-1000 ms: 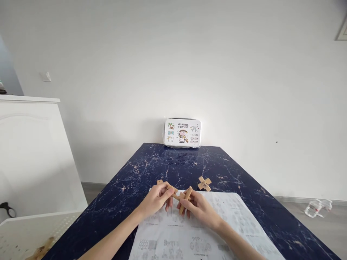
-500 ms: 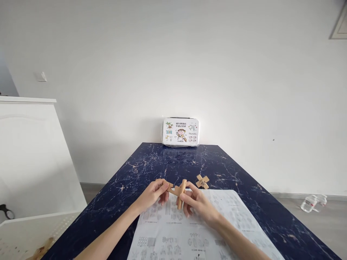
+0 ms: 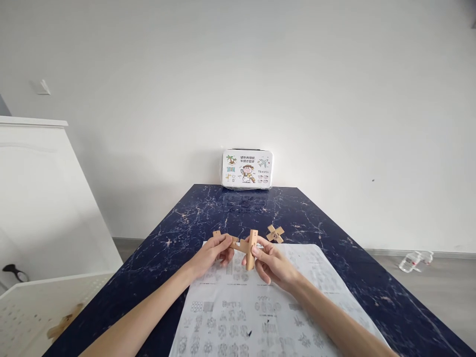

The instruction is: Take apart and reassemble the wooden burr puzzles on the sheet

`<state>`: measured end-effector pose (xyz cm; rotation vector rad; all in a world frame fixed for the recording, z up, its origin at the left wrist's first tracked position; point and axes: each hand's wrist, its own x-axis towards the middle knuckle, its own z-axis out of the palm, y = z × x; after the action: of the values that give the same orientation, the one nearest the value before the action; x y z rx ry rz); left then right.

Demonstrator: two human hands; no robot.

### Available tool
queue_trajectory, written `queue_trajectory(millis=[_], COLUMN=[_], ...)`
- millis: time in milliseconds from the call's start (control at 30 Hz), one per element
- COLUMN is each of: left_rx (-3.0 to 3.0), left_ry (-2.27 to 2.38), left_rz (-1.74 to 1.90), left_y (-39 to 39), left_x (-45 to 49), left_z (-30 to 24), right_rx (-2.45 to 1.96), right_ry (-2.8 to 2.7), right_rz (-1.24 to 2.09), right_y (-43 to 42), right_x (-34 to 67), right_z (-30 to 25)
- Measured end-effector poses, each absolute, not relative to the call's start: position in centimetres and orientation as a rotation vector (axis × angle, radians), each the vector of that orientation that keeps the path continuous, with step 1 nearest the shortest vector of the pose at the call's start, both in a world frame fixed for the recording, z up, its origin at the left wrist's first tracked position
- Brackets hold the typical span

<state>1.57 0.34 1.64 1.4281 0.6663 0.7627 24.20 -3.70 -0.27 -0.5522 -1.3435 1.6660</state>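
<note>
Both my hands hold a wooden interlocking puzzle point(image 3: 243, 244) of crossed bars above a printed instruction sheet point(image 3: 260, 312). My left hand point(image 3: 213, 253) pinches the horizontal bar at its left end. My right hand point(image 3: 269, 260) is closed on the upright bar at the puzzle's right side. A second, smaller wooden cross puzzle point(image 3: 275, 233) lies on the dark blue marbled table point(image 3: 327, 233) just beyond my right hand, untouched.
A white tin with cartoon travel pictures point(image 3: 247, 169) stands against the wall at the table's far edge. A white cabinet point(image 3: 40, 198) is on the left, with a white perforated surface point(image 3: 33, 312) below it. Plastic bottles point(image 3: 412, 259) lie on the floor at right.
The upright bar has turned from slanted to nearly vertical in my right hand. Both hands and the puzzle sit slightly higher in view as the camera tilted down.
</note>
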Motion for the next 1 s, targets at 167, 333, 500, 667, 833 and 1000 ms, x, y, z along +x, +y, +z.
queue_trajectory(millis=[167, 333, 500, 667, 833, 1000], left_rx=[1.281, 1.254, 1.692, 2.259, 2.333, 2.388], left_ry=[0.709, 0.946, 1.518, 1.581, 1.725, 1.748], left_rz=[1.012, 1.227, 1.240, 1.106, 0.965, 0.933], left_y=[1.5, 2.8, 3.4, 4.2, 4.6, 4.8], left_x=[0.7, -1.5, -2.0, -2.1, -2.5, -2.7], left_z=[2.1, 3.0, 2.0, 0.5, -1.1, -2.0], right_rx=[-0.504, -0.704, -1.072, -1.217, -1.275, -1.265], right_ry=[-1.224, -1.152, -1.388, -1.500, -1.586, -1.718], right_rz=[1.665, 1.504, 1.207, 0.958, 0.859, 0.801], right_y=[-3.7, -3.3, -3.0, -2.9, -2.9, -3.0], right_x=[24.6, 25.5, 24.7, 24.2, 24.5, 24.5], right_z=[-0.1, 0.2, -0.7, -1.9, -2.4, -2.6])
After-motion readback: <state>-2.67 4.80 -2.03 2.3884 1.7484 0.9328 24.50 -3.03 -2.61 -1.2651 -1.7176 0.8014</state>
